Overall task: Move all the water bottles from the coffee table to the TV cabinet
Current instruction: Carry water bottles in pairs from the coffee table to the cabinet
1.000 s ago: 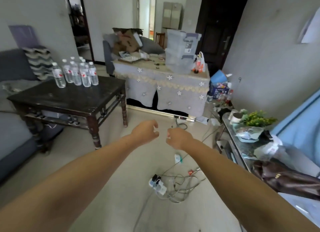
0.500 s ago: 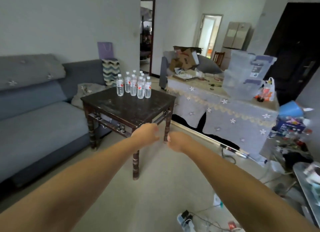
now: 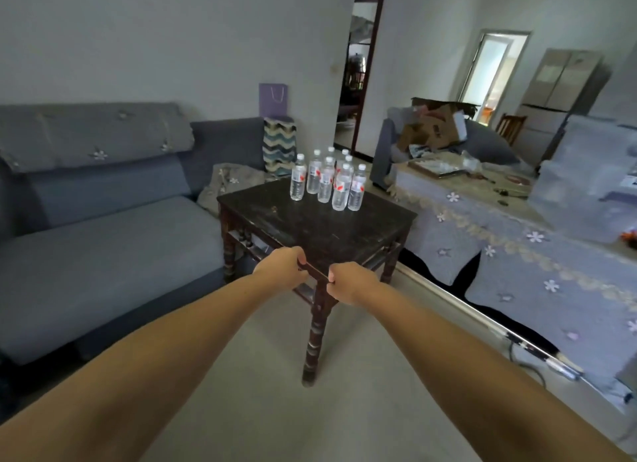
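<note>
Several clear water bottles (image 3: pixel 326 180) with white caps and red-marked labels stand upright in a cluster at the far corner of a dark wooden coffee table (image 3: pixel 310 227). My left hand (image 3: pixel 281 268) and my right hand (image 3: pixel 350 284) are held out as loose fists in front of the table's near corner, empty, well short of the bottles. The TV cabinet is out of view.
A grey sofa (image 3: pixel 96 220) runs along the left wall beside the table. On the right, a low surface under a floral cloth (image 3: pixel 517 241) carries clear plastic bins (image 3: pixel 589 175) and clutter. Bare floor (image 3: pixel 310 410) lies between me and the table.
The view has swung left, away from the TV cabinet and floor cables, and closer to the coffee table. Both fists stay extended and empty; the bottles have not moved.
</note>
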Tool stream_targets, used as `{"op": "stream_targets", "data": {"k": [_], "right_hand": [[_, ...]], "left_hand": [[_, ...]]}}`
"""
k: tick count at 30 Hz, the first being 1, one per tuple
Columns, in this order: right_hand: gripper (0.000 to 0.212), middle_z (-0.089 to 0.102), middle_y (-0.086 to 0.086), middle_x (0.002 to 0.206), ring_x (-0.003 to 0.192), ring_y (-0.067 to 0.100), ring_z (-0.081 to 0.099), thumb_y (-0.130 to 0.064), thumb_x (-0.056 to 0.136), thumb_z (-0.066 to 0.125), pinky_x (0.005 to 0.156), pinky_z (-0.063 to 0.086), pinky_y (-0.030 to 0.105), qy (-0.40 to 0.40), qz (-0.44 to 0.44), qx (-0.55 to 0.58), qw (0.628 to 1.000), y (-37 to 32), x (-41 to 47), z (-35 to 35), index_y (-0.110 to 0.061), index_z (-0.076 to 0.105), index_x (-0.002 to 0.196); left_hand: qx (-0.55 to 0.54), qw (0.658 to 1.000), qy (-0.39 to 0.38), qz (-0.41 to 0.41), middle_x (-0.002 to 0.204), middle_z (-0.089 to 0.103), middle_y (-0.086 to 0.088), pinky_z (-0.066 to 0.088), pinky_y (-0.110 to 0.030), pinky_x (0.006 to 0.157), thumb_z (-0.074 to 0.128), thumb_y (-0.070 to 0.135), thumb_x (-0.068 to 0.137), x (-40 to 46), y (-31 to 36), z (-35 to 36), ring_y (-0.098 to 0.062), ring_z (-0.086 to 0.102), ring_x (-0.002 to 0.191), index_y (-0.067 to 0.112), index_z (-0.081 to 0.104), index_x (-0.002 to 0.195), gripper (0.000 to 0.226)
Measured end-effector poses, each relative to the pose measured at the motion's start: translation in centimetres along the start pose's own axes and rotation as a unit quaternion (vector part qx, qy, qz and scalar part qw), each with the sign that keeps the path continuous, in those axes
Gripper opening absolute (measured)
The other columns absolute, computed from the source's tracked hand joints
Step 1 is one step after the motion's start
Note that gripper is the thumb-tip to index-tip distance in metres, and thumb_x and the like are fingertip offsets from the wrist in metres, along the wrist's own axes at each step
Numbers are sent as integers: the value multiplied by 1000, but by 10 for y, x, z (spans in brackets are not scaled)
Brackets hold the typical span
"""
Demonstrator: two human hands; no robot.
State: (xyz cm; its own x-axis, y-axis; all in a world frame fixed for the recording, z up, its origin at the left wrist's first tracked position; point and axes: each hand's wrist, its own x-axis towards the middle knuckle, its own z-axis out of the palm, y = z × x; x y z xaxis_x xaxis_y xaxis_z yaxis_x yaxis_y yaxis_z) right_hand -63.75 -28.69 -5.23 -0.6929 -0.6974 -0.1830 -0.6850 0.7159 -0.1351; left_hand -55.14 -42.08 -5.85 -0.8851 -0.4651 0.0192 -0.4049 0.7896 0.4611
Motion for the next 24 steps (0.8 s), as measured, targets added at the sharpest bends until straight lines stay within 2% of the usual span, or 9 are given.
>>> {"op": "stream_targets", "data": {"k": [12,18,19,22,24], "right_hand": [[28,60,12,124,115,33,57,-27,96,47,95,46,37,-30,54,60,996,-60,181,-12,-11,58,116],[36,59,12,125,115,32,57,-28,98,48,94,49,40,-49,61,66,995,-46,243,-13,-9,50,128],[37,59,12,126,115,31,57,-28,98,48,94,49,40,-47,68,67,994,-37,281,-14,-9,49,129],[35,59,12,123,111,30,58,-29,99,48,89,49,39,-56,73,70,993,-28,303,-18,-9,49,128],[34,59,11,122,109,29,59,-29,99,48,86,49,39,-47,73,74,994,-13,349,-20,-9,50,126]], "left_hand": [[-9,998,-54,-17,117,64,-9,49,-37,94,61,26,84,162,-122,-35,-27,60,108,14,60,112,31],[-28,996,-87,-23,113,63,-7,51,-40,92,59,28,86,224,-143,-31,-24,61,102,17,58,113,29],[-23,996,-87,-24,113,63,-7,51,-39,92,59,28,86,263,-149,-28,-25,61,102,16,58,112,28],[-26,995,-94,-22,111,65,-8,50,-39,93,60,26,85,284,-153,-28,-25,61,102,13,58,111,29],[-29,995,-89,-20,109,65,-8,50,-40,92,60,27,85,332,-153,-22,-24,62,99,14,58,110,29]]}}
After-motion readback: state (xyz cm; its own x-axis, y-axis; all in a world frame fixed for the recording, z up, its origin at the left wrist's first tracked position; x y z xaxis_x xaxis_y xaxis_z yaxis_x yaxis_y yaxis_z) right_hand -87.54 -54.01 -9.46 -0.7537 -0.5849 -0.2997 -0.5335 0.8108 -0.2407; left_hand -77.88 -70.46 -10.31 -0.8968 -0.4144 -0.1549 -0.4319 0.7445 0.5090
